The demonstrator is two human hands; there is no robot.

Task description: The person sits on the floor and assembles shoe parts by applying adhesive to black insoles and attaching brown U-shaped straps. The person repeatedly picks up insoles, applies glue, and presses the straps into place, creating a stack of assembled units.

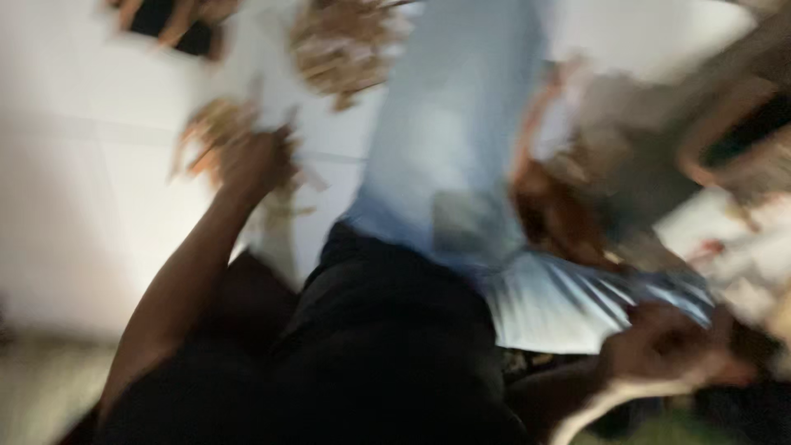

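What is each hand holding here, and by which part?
Right hand grips the pale blue pleated fabric at its lower edge. Left hand is closed near tan scraps; blur hides any hold.

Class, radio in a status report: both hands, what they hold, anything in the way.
Left hand reaching into pale brown straw-like scraps. Right hand gripping pleated light-blue sheet. Heavy blur; clutter at right unreadable.

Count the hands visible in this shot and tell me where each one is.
2. The left hand is raised at upper left, touching pale, brownish material too blurred to identify. The right hand is at lower right, at the edge of the pleated light-blue fabric. Blur could hide others.
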